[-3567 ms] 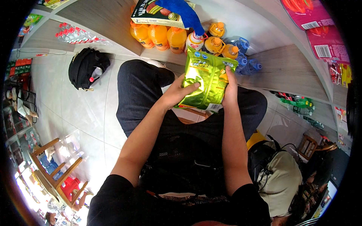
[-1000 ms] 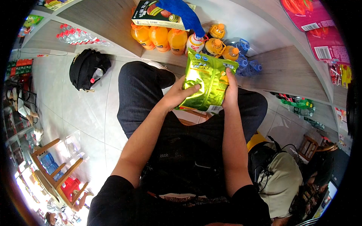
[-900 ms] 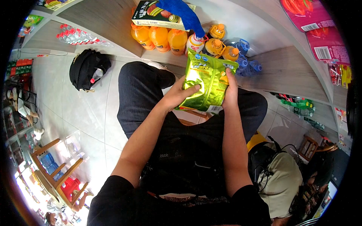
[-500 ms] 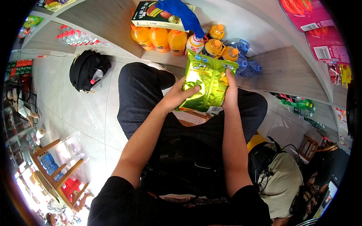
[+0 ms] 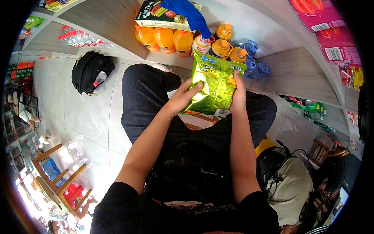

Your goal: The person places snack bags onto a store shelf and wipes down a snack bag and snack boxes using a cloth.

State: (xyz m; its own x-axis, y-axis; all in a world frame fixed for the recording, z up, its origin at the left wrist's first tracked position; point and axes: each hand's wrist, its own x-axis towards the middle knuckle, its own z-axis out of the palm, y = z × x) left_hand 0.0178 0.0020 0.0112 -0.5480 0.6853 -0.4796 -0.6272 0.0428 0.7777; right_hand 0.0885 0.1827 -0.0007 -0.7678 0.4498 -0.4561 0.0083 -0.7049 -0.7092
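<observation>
A shiny green snack bag (image 5: 213, 87) is held up between my two hands, over my lap. My left hand (image 5: 183, 96) grips its left edge, the thumb lying on the front and the other fingers behind, out of sight. Along the right edge, my right hand (image 5: 238, 95) clasps the bag with its thumb near the upper corner. Just beyond the bag's top, a white bottle with a red label (image 5: 201, 45) and orange juice bottles (image 5: 183, 43) stand on the low shelf.
A dark fruit-printed box (image 5: 163, 16) with a blue cloth (image 5: 189, 15) on it rests atop the juice bottles. Blue-capped water bottles (image 5: 257, 69) stand at right. A black backpack (image 5: 92, 73) lies on the floor at left, near a wooden stool (image 5: 58, 183). Someone in light trousers (image 5: 290, 191) is behind at right.
My left thumb has drawn back a little toward the bag's left edge. The bag and my right hand stay almost where they were.
</observation>
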